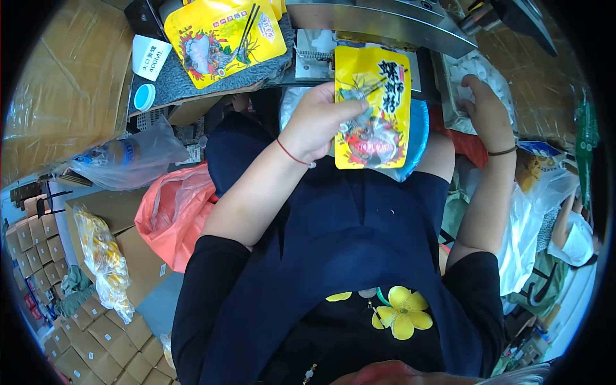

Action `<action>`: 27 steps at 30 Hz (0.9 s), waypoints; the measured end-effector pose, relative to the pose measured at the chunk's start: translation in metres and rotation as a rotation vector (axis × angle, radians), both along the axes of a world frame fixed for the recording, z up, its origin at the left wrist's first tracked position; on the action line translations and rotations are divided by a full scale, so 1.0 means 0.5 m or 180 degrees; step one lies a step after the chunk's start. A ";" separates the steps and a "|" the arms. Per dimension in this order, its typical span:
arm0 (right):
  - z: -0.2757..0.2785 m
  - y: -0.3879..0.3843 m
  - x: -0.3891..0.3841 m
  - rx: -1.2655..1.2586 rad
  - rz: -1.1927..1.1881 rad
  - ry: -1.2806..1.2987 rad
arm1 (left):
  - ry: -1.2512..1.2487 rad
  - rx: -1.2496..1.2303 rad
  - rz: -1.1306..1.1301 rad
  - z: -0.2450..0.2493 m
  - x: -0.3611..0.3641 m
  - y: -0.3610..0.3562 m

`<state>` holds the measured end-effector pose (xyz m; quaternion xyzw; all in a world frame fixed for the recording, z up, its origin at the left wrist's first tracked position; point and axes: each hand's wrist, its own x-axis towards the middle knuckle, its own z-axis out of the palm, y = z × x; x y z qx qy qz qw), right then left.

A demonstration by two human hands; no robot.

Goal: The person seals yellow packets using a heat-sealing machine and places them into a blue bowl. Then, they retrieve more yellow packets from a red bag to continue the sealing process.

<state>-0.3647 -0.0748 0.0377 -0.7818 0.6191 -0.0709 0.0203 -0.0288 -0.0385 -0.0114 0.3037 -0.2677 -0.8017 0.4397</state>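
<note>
My left hand [314, 122] grips a yellow printed pouch [373, 144] upright over my lap, thumb across its front and the other fingers mostly hidden behind. A blue rim [419, 138] shows behind the pouch. At the upper right, my right hand [491, 115] is at a tray of small white pieces [478, 69], its visible fingers bent and apart; nothing can be made out between them. More yellow pouches [224, 42] lie on a grey mat [183, 93] at the upper left.
A metal machine [385, 27] spans the top centre. Beside the mat's pouches are a labelled white card [151, 56] and a blue cap [144, 97]. Cardboard [64, 96], a red bag [173, 215] and stacked boxes [106, 333] stand left. White plastic bags [523, 234] hang right.
</note>
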 end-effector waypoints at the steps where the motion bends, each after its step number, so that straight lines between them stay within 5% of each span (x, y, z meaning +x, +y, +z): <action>1: -0.007 -0.002 -0.004 -0.0105 0.0096 -0.0112 | -0.0029 0.0018 -0.0025 0.007 0.004 -0.005; 4: -0.010 -0.001 -0.011 -0.0247 0.0084 -0.0084 | -0.0168 -0.0033 -0.0103 0.008 0.014 -0.013; 7: -0.020 0.002 -0.016 -0.0568 0.0222 -0.0184 | -0.2782 -0.1276 0.0917 -0.007 0.049 -0.029; 9: -0.025 0.008 -0.018 -0.0845 0.0233 -0.0183 | -0.3117 -0.2708 0.2631 -0.019 0.123 -0.082; 11: -0.015 0.015 -0.016 -0.1120 0.0064 -0.0019 | -0.6920 -0.3607 0.2290 -0.012 0.189 -0.088; 15: 0.004 0.052 0.012 -0.1459 -0.0039 -0.1000 | -0.6162 -0.4322 0.0887 -0.040 0.231 -0.024; 16: 0.006 0.069 0.033 -0.1195 -0.0116 -0.1258 | -0.5773 -0.4131 0.1223 -0.045 0.242 -0.017; 19: 0.007 0.097 0.138 -0.0601 0.0450 -0.1584 | -0.2610 -0.1674 0.1532 0.005 0.196 0.021; 21: 0.009 0.092 0.196 -0.0389 0.1447 -0.1806 | -0.3068 -0.2047 0.0923 0.021 0.162 0.044; 25: 0.037 0.084 0.252 -0.0373 0.0873 -0.3561 | -0.3028 -0.2232 0.0249 0.031 0.094 0.060; 27: 0.054 0.072 0.263 -0.0278 0.0992 -0.3284 | -0.2705 -0.2079 0.0068 0.017 0.054 0.072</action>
